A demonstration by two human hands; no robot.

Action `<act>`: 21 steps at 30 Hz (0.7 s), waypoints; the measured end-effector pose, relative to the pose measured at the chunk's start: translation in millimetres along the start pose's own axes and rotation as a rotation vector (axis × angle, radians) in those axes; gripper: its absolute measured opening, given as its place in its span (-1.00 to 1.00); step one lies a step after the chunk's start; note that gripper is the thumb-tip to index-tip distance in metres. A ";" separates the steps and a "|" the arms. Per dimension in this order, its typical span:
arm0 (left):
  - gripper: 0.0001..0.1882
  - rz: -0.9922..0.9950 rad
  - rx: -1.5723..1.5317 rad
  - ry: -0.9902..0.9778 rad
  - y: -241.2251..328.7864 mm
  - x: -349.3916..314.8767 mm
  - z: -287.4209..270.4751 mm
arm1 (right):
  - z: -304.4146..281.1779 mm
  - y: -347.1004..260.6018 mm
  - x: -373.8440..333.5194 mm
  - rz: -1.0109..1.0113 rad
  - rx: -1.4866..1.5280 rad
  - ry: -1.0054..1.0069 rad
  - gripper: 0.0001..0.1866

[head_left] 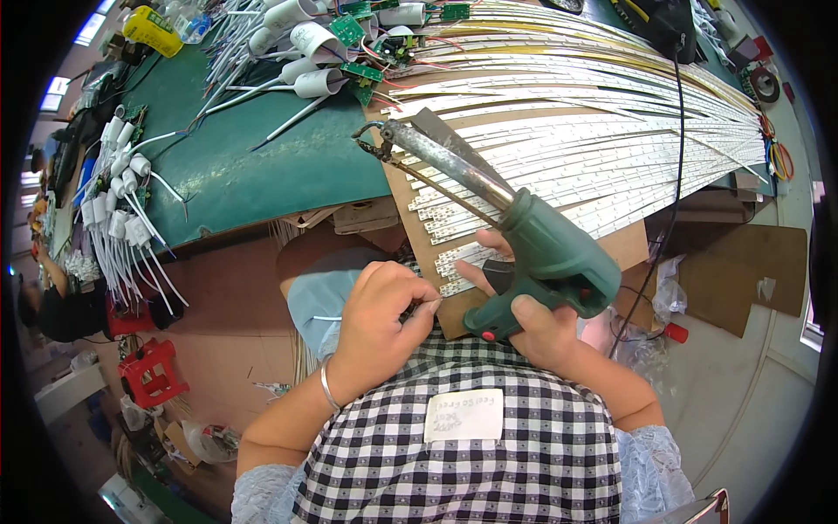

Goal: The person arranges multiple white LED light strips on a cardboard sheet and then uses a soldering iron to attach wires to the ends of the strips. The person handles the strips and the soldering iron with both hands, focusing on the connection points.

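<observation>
A dark green soldering gun (559,253) is in my right hand (546,336), the fingers wrapped round its grip. Its long metal barrel points up and left, with the tip over the left edge of a brown cardboard sheet (624,246). On that sheet lie many white LED strips (559,144), their ends fanned toward me; a few ends sit just beneath the gun. My left hand (380,310) is closed in a pinch beside the nearest strip ends, by the cardboard's lower left corner. Whatever its fingertips hold is hidden or too small to name.
White cylindrical lamp parts with cables and green circuit boards (319,52) are heaped at the back of the green table (288,166). More white cabled parts (118,201) hang at its left edge. A black cable (681,148) crosses on the right. A red stool (153,371) stands lower left.
</observation>
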State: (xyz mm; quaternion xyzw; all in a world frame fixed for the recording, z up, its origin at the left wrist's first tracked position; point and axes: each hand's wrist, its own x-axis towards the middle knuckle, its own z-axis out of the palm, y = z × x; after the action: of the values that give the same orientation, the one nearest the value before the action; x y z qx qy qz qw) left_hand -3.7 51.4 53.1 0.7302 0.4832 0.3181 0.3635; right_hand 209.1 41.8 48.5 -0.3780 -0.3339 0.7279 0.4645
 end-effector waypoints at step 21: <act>-0.84 0.055 0.055 0.042 -12.6 -15.9 4.0 | -1.5 1.6 -0.4 0.001 -0.030 0.004 -0.23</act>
State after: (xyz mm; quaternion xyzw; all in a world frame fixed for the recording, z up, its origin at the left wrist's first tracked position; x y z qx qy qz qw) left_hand -11.7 39.0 38.6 0.7461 0.4791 0.3296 0.3243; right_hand 209.8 41.0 46.5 -0.3864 -0.3437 0.7225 0.4589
